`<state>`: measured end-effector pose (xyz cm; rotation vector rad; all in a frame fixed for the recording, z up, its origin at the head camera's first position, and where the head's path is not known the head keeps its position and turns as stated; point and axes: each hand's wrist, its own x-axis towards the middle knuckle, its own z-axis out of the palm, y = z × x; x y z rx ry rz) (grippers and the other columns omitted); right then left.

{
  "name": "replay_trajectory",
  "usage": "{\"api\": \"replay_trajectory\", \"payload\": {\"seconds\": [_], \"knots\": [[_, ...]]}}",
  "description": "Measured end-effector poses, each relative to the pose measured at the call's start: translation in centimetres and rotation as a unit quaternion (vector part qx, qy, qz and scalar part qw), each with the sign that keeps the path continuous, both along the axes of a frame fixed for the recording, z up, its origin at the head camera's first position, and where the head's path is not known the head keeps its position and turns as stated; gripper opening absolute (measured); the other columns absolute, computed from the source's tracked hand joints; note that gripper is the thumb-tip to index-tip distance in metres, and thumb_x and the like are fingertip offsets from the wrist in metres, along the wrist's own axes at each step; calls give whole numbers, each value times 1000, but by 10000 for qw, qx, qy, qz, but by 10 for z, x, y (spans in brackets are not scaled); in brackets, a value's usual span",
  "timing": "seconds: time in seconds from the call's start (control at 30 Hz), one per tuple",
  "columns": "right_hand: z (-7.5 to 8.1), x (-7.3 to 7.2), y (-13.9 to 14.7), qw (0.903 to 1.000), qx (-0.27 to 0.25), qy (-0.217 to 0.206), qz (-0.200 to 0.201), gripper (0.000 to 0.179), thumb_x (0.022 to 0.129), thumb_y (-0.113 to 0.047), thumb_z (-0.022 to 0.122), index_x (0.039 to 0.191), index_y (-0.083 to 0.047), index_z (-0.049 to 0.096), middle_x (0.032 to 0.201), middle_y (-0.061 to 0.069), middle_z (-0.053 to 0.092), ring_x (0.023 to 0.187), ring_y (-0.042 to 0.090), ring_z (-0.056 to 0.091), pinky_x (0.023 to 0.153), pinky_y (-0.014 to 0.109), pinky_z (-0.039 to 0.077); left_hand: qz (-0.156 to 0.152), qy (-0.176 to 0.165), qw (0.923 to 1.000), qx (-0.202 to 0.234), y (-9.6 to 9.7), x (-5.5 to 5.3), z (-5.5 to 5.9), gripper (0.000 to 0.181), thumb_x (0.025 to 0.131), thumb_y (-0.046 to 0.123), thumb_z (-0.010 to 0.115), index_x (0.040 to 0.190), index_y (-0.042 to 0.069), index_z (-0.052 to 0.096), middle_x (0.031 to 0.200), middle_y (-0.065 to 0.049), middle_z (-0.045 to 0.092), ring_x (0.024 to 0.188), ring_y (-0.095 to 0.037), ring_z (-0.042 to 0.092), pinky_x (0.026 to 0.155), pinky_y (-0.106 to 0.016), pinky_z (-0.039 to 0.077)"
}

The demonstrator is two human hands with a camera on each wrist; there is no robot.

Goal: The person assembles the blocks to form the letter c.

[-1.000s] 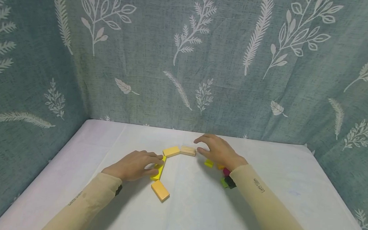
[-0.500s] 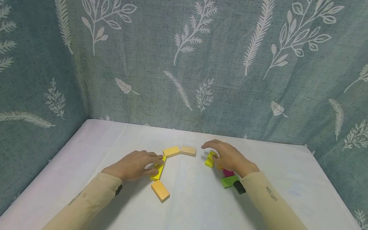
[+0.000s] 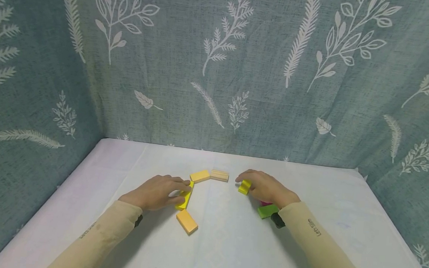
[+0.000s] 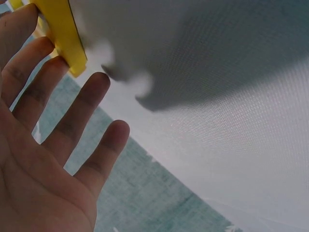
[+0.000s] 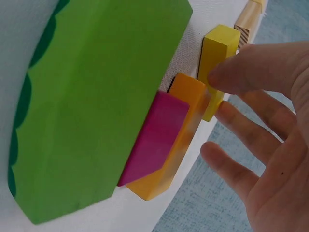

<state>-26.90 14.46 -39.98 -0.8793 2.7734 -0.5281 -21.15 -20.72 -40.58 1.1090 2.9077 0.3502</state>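
Note:
My left hand (image 3: pixel 159 193) rests its fingertips on a long yellow block (image 3: pixel 184 200) at the left of the table. In the left wrist view its fingers are spread, some fingertips against that block's side (image 4: pixel 67 38). My right hand (image 3: pixel 267 186) pinches another yellow block (image 3: pixel 245 187), which has a notched shape in the head view. The right wrist view shows the thumb on this yellow block (image 5: pixel 215 53) and fingers behind it. Beside it lie an orange block (image 5: pixel 186 89), a magenta block (image 5: pixel 157 135) and a large green block (image 5: pixel 101 96) with a scalloped dark edge.
A light orange block (image 3: pixel 200 176) and a striped wooden block (image 3: pixel 219 175) continue the curve beyond the left hand. An orange-yellow block (image 3: pixel 187 222) lies nearer me. A leaf-patterned curtain (image 3: pixel 219 68) stands behind the white table (image 3: pixel 221 250).
My right hand has drawn back rightward from beside the striped block, then lowered onto the notched yellow block and closed on it. My left hand has stayed in place.

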Motion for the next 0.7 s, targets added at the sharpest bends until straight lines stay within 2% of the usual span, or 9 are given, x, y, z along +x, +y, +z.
{"api": "replay_trajectory", "payload": {"seconds": [0.43, 0.7], "knots": [[-1, 0, -1, 9996, 132, 243, 71, 49, 88, 16, 64, 121, -19, 73, 133, 1, 64, 131, 26, 52, 109, 45, 44, -110, 57, 9999, 43, 0, -3, 1, 36, 96, 23, 73, 130, 14, 70, 138, -7, 63, 107, -28, 66, 86, -44, 54], [-3, 1, 0, 9990, 178, 392, 120, 42, 90, 11, 67, 120, -18, 74, 129, 1, 66, 127, 26, 55, 108, 45, 45, -52, -40, 10000, -1, -1, -2, 0, 36, 96, 24, 72, 131, 14, 69, 139, -7, 63, 109, -28, 65, 88, -44, 54]]}}
